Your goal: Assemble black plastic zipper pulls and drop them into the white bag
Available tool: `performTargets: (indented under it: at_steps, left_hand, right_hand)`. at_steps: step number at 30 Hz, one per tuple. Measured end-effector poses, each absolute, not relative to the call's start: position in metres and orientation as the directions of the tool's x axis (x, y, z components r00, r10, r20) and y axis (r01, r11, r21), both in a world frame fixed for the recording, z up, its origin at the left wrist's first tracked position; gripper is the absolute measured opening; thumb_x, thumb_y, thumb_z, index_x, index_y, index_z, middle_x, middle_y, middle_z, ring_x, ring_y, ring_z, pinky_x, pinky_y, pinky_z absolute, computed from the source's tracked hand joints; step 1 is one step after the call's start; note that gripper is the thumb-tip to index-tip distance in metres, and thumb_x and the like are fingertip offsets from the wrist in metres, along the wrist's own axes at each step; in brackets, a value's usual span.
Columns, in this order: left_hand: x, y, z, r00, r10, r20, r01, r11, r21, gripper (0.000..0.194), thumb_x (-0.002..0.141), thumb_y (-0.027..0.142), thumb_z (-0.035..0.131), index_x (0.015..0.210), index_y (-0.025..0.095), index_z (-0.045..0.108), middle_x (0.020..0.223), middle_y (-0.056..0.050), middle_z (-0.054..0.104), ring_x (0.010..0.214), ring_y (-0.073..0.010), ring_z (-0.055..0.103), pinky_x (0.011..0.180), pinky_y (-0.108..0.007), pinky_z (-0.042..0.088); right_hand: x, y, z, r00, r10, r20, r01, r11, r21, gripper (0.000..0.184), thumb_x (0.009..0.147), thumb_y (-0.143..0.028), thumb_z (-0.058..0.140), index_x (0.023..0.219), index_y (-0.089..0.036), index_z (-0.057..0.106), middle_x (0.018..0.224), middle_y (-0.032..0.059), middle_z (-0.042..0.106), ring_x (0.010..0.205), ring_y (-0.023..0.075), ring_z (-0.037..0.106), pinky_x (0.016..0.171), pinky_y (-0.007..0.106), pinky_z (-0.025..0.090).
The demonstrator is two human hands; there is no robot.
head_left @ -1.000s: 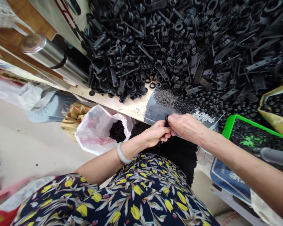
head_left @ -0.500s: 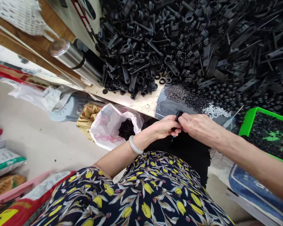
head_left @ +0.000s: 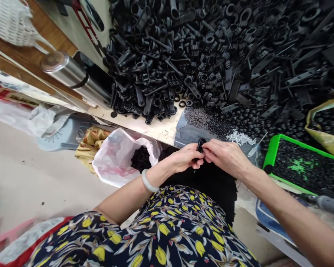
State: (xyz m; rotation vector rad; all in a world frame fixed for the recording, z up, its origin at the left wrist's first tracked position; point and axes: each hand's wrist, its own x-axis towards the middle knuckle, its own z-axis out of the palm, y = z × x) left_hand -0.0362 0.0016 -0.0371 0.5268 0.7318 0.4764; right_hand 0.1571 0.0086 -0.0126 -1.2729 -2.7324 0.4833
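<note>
The left hand (head_left: pixel 187 157) curls its fingers around a small black plastic part (head_left: pixel 200 144), white pins (head_left: pixel 241 138) lying at two o'clock from it, while the right hand (head_left: pixel 225 155) touches it with narrowed fingertips (whether pinching anything, I cannot tell).

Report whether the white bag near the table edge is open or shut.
Open: the white bag gapes at its mouth, showing black parts inside.

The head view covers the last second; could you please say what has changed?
The right hand has shifted slightly rightward, so more of the small black part shows. Nothing was visibly let go. The left hand keeps its grip; the white bag and green tray stayed put.
</note>
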Motion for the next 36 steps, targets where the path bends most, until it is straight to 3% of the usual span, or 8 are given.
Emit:
performTargets:
  at_steps: [6,19,24,28,36]
  left_hand:
    - [-0.033,0.003,-0.031,0.636,0.578,-0.512,-0.203,0.765,0.611,0.011,0.076,0.011,0.064,0.086,0.014,0.060,0.078,-0.003,0.065,0.054,-0.0054,0.045,0.044,-0.019,0.029]
    - [-0.027,0.002,-0.027,0.576,0.604,-0.551,-0.191,0.755,0.627,0.011,0.077,0.003,0.057,0.074,0.014,0.056,0.071,-0.002,0.061,0.051,-0.0042,0.043,0.043,-0.019,0.025]
    - [-0.025,0.003,-0.029,0.551,0.612,-0.567,-0.177,0.750,0.637,0.017,0.080,-0.002,0.053,0.073,0.014,0.055,0.068,-0.003,0.061,0.048,-0.0042,0.042,0.043,-0.019,0.024]
    - [-0.028,0.002,-0.031,0.577,0.592,-0.562,-0.197,0.769,0.608,0.018,0.077,-0.003,0.053,0.073,0.015,0.053,0.059,0.003,0.051,0.048,-0.0053,0.042,0.044,-0.019,0.025]
    - [-0.036,-0.001,-0.038,0.642,0.612,-0.461,-0.255,0.738,0.625,0.012,0.075,0.009,0.066,0.080,0.015,0.057,0.061,0.005,0.050,0.051,-0.0058,0.044,0.045,-0.019,0.027]
  right_hand:
    - [0.162,0.018,-0.018,-0.657,0.752,-0.042,0.705,0.595,-0.385,0.017,0.103,-0.021,0.051,0.106,-0.019,0.068,0.094,0.0035,0.075,0.079,0.0155,0.071,0.068,0.026,0.045]
    - [0.136,0.033,0.011,-0.659,0.668,-0.347,0.736,0.666,-0.117,0.007,0.095,-0.015,0.063,0.088,-0.016,0.063,0.083,0.0067,0.071,0.064,0.0177,0.065,0.056,0.028,0.032]
    - [0.127,0.031,0.013,-0.683,0.658,-0.318,0.716,0.689,-0.112,0.008,0.098,-0.021,0.063,0.096,-0.013,0.063,0.085,0.0112,0.072,0.068,0.0187,0.064,0.057,0.029,0.032]
    - [0.131,0.019,0.009,-0.671,0.672,-0.313,0.723,0.686,-0.078,0.007,0.099,-0.015,0.057,0.094,-0.013,0.062,0.083,0.0089,0.069,0.066,0.0184,0.063,0.056,0.031,0.030]
    - [0.145,-0.003,0.008,-0.693,0.677,-0.249,0.720,0.671,-0.180,0.017,0.094,-0.002,0.051,0.094,-0.015,0.061,0.087,0.0058,0.068,0.068,0.0163,0.063,0.058,0.030,0.035]
